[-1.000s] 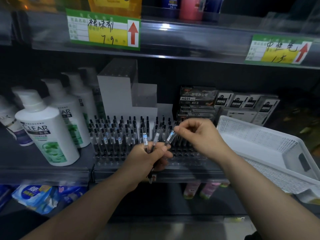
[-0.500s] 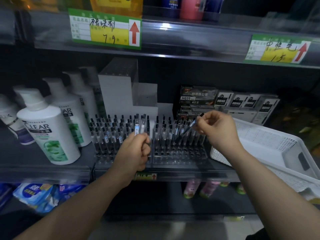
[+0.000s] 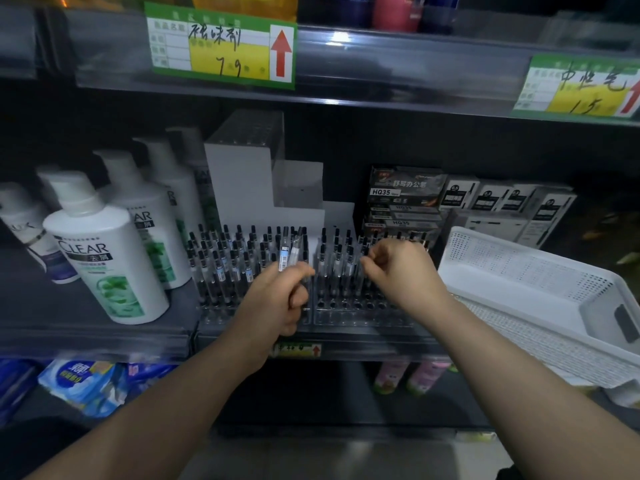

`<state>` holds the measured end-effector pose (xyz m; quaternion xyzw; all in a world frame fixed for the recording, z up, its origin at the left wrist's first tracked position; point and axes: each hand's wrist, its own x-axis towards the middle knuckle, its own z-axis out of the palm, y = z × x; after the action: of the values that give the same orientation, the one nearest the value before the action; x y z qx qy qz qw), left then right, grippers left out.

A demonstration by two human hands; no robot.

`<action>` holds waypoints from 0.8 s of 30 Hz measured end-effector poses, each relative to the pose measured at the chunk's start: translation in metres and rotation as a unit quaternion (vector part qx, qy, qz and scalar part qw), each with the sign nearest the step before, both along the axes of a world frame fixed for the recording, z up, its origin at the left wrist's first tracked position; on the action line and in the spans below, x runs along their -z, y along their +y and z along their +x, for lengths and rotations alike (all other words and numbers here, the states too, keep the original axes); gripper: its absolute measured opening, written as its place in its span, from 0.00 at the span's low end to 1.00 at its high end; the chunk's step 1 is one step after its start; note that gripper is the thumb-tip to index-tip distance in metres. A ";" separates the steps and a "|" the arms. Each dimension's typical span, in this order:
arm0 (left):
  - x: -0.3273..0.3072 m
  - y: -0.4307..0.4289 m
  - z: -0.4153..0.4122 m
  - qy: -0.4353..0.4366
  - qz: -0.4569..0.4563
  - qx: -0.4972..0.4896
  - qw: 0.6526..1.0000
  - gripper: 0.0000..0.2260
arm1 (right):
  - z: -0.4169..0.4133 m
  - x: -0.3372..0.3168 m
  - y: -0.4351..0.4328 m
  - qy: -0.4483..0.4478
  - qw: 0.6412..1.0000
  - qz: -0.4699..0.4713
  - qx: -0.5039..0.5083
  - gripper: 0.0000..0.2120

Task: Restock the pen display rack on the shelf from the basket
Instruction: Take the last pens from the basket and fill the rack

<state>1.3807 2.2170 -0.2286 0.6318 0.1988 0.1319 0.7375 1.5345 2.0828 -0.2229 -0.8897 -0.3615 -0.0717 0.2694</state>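
The clear pen display rack [image 3: 349,308] stands on the middle shelf, its back rows full of black-capped pens [image 3: 221,265] and its front rows showing bare holes. My left hand [image 3: 277,303] is in front of the rack's middle, closed around a few pens [image 3: 289,252] that stick upright out of the fist. My right hand [image 3: 401,271] is over the rack's right half, thumb and forefinger pinched on a pen [image 3: 363,252] standing among the rack's rows. The white perforated basket [image 3: 502,261] rests tilted on the shelf at the right; no pens show inside it.
White shampoo bottles [image 3: 104,258] crowd the shelf left of the rack. Boxes of pens [image 3: 405,195] are stacked behind the rack on the right, and a white stepped stand [image 3: 242,178] rises behind it. The upper shelf edge [image 3: 381,67] with price tags hangs overhead.
My right hand has carried its pen from a slant above the rack down into the right half's rows. My left hand stays in front of the rack holding its pens upright.
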 end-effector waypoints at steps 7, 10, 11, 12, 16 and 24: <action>0.006 -0.001 0.000 0.005 0.069 -0.013 0.998 0.10 | 0.002 -0.001 -0.002 0.008 1.000 -0.017 -0.005 0.11; 0.007 -0.002 0.000 -0.002 0.063 -0.005 0.998 0.10 | 0.001 -0.003 -0.007 0.010 1.000 -0.025 -0.001 0.11; 0.006 -0.002 0.001 -0.005 0.050 0.001 0.999 0.10 | 0.001 -0.005 -0.009 0.004 1.000 -0.022 0.001 0.10; 0.006 -0.003 0.001 -0.006 0.045 0.006 0.999 0.12 | 0.000 -0.008 -0.011 -0.006 1.000 -0.016 0.002 0.09; 0.007 -0.008 0.004 -0.001 0.038 0.016 0.999 0.12 | -0.007 -0.022 -0.017 0.030 0.995 0.090 -0.026 0.03; 0.013 -0.024 0.014 -0.005 0.048 0.080 0.996 0.08 | -0.020 -0.034 -0.013 0.263 0.937 0.195 -0.123 0.06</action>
<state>1.3943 2.1933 -0.2415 0.6797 0.1375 0.0851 0.7155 1.5147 2.0697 -0.1888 -0.7551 -0.3632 0.1299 0.5301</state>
